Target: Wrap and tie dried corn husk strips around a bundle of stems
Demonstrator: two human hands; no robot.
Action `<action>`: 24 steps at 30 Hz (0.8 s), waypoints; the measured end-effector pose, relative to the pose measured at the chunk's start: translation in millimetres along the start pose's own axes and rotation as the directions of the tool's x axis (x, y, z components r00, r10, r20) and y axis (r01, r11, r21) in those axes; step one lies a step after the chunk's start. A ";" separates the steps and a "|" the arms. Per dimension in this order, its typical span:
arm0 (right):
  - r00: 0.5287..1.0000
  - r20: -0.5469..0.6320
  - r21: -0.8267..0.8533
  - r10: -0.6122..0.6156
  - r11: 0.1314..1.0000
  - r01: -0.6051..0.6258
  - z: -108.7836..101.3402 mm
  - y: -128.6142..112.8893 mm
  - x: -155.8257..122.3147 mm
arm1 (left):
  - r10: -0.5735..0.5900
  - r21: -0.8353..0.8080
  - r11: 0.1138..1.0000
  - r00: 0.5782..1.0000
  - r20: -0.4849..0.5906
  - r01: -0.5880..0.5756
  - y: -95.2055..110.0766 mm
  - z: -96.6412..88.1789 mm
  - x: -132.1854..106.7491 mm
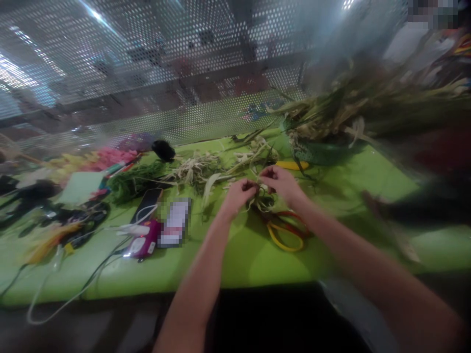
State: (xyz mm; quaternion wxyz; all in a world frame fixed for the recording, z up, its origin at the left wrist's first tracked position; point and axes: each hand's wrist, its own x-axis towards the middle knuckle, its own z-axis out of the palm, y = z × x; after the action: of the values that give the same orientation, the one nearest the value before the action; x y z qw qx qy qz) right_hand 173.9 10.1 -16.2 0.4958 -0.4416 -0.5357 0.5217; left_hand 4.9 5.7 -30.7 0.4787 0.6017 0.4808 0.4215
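Observation:
Over the green table (pixel 243 264), my left hand (pixel 241 193) pinches pale, dried leaf strips (pixel 264 201) between thumb and fingers. Close on its right, my right hand (pixel 281 182) is closed in a pinch at the upper part of the same strips. Curled ends hang beneath both hands; blur hides exactly where the fingertips meet them. Just below my right hand lie scissors (pixel 285 245) with yellow and orange handles, their blades hidden. Beyond my hands, a loose heap of dried leaf pieces (pixel 195 167) spreads over the table.
A green tub (pixel 324 153) of long dried leaves stands at back right, near a yellow object (pixel 292 165). Leftward lie a lit phone (pixel 174 223), a dark phone (pixel 147 203), a magenta power block (pixel 147 242) with cables, and green netting (pixel 132 181). Perforated metal (pixel 221 59) stands behind.

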 end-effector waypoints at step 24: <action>0.976 0.068 -0.584 -0.205 0.785 0.205 2.5 7.9 -4.0 | 0.072 -0.012 0.997 0.995 -0.072 -0.073 -0.2 1.1 1.8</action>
State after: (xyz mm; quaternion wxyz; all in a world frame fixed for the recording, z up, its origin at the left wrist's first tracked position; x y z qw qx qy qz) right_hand 171.6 6.3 -24.2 0.3884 -0.5122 -0.7155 0.2737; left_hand 6.2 7.3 -31.1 0.4498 0.5999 0.4723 0.4634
